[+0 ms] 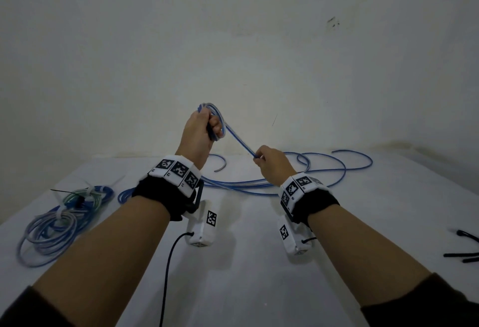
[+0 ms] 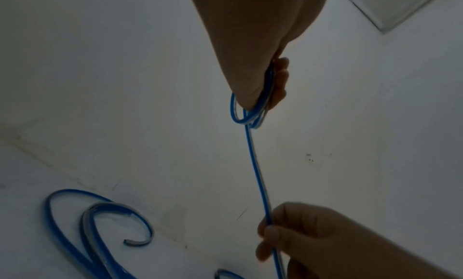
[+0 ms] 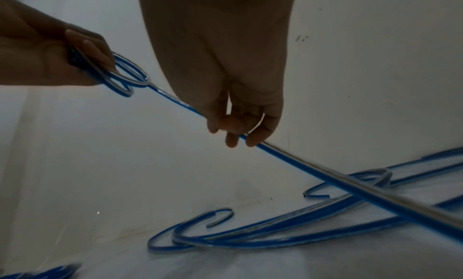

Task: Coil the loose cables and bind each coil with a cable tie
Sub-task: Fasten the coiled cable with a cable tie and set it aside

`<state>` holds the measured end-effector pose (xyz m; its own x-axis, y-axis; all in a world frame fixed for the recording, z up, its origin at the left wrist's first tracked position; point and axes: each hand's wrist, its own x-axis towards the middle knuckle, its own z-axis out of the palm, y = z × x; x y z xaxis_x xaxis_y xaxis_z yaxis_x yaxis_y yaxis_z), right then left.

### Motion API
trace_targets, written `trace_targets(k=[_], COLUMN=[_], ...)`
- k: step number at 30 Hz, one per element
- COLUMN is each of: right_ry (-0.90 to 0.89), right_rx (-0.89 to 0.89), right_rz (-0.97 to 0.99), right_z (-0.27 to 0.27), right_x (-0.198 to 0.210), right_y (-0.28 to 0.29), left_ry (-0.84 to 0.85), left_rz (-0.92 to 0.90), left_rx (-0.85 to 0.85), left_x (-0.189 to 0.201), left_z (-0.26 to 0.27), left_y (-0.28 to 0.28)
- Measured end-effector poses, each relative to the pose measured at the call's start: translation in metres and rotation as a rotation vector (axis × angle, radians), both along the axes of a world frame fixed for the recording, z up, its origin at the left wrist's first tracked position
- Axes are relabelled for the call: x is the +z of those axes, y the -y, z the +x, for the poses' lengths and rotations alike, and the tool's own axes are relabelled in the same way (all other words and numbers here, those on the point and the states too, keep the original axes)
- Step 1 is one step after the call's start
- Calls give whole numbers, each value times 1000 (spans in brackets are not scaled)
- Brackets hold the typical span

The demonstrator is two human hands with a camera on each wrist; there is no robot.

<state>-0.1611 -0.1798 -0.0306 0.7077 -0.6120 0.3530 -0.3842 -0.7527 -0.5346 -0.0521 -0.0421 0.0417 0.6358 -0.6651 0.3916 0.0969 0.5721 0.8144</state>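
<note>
My left hand [image 1: 204, 129] is raised above the table and grips a small coil of blue cable [image 1: 215, 111], its loops sticking out past the fingers [image 2: 280, 81]. From that coil a taut stretch of the blue cable [image 2: 258, 176] runs down to my right hand [image 1: 269, 163], which pinches it between thumb and fingers [image 3: 233, 138]. Behind the right hand the rest of the cable [image 1: 337, 168] lies in loose curves on the white table [image 1: 233, 262]. A cut cable end [image 3: 213, 223] curls on the cloth below.
Two bound coils lie at the table's left: a blue and green one [image 1: 88, 197] with white ties and a larger blue one [image 1: 49, 236]. Black cable ties [image 1: 464, 249] lie at the right edge. A black cord [image 1: 168, 275] hangs from my left wrist camera. A white wall stands close behind.
</note>
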Motion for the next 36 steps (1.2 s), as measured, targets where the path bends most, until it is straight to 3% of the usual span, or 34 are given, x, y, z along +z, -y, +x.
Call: trace_targets(k=[3, 9, 19, 25, 29, 36], right_ry=[-65, -132, -44, -37, 78, 40], right_rx=[-39, 137, 326, 392, 300, 146], right_rz=[-29, -29, -32, -102, -174, -294], right_z=[-1, -4, -13, -10, -10, -7], right_x=[-5, 0, 9, 12, 17, 6], right_y=[2, -8, -14, -18, -14, -5], left_ry=[96, 581, 1333, 1388, 1455, 1360], left_rz=[18, 244, 696, 736, 885, 933], left_rx=[124, 427, 444, 391, 386, 245], left_x=[-4, -26, -46, -43, -44, -41], left_z=[6, 9, 14, 8, 5, 4], left_y=[0, 5, -1, 0, -2, 0])
